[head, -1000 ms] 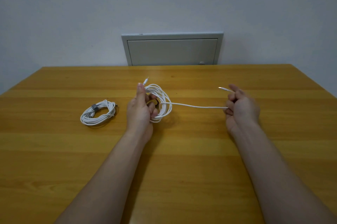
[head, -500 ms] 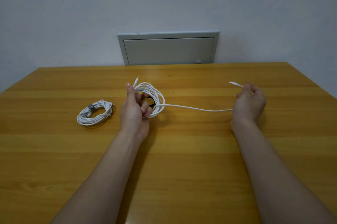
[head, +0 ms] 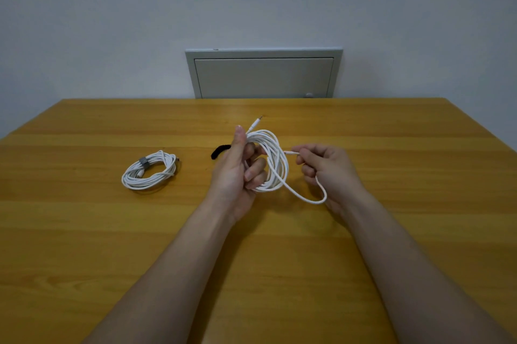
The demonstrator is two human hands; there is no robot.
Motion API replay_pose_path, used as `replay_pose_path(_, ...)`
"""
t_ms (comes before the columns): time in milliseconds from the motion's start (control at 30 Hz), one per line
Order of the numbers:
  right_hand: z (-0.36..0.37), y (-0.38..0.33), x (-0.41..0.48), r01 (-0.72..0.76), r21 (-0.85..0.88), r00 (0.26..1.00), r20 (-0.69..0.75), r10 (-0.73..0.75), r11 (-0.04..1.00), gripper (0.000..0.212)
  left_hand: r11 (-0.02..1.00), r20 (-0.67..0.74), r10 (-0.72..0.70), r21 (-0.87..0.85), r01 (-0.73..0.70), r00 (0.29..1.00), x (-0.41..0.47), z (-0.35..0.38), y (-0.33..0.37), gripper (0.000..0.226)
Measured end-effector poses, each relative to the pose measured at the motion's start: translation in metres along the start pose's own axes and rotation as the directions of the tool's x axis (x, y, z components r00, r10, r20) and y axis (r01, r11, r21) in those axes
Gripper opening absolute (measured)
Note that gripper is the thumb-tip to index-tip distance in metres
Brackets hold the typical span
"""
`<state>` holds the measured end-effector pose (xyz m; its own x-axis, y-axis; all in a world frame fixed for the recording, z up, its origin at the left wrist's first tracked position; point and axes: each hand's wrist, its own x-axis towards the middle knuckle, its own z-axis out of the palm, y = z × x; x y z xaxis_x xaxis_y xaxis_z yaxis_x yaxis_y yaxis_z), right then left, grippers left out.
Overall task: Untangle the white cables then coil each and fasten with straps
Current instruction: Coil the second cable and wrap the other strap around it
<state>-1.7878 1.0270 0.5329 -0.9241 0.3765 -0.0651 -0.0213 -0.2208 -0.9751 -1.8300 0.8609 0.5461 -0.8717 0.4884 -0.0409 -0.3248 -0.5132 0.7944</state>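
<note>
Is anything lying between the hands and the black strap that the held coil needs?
Nothing visible does. The black strap lies on the table right beside the left hand, partly hidden behind it. Both hands are full, though: the left grips the coil, the right hand pinches its loose end.

L grip (head: pixel 235 173) curled, R grip (head: pixel 327 167) pinching.
</note>
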Motion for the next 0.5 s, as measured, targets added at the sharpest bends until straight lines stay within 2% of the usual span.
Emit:
replay_pose_path(133,0.008,0.004,-0.005,-0.034,-0.095,0.999,0.034,0.037,0.995,0.009,0.999,0.035,-0.019,0.043,0.018,0.999,-0.003,0.004,-0.001,0.050)
replay_pose_path(300,0.018,-0.004,-0.015,-0.187,0.088,0.970,0.177,0.169,0.979,0.010,0.992,0.113,-0.029,0.127,0.014,0.993,-0.007,0.007,-0.004,0.054)
replay_pose_path(500,0.017,-0.002,-0.013,-0.288,0.189,0.944,0.222,0.245,0.939,0.011,0.994,0.112,-0.027,0.104,0.015,0.993,-0.006,0.011,-0.003,0.060)
